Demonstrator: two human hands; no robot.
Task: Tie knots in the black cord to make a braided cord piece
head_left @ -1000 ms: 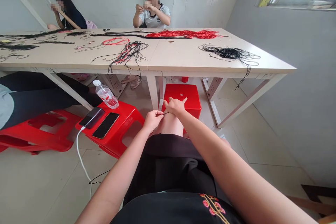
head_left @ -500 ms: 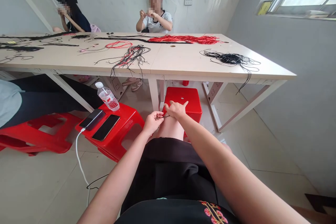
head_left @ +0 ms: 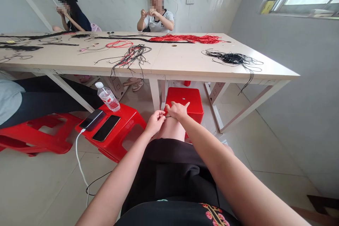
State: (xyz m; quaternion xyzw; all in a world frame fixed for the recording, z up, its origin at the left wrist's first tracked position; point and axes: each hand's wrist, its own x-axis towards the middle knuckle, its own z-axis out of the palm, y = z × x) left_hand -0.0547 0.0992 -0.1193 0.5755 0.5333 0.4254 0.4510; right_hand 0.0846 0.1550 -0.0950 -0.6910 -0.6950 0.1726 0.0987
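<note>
A short stretch of thin black cord (head_left: 167, 117) runs between my two hands, just above my bare knee. My left hand (head_left: 156, 120) pinches its left end between thumb and fingertips. Resting on the knee, my right hand (head_left: 178, 110) has its thumb and some fingers spread, and the cord's other end goes under it; whether its fingers grip the cord is hidden. Beyond the hands stands a red stool (head_left: 185, 95).
The long table (head_left: 182, 60) ahead bears black cords (head_left: 233, 58), red cords (head_left: 190, 39) and a mixed bundle (head_left: 132, 56). Left, another red stool (head_left: 129, 114) holds a bottle (head_left: 108, 99), a phone (head_left: 106, 128) and a cabled device (head_left: 92, 120). Two people sit opposite; another is at left.
My left hand's fingers have closed a little more around the cord, close to the right hand. My right hand has hardly moved.
</note>
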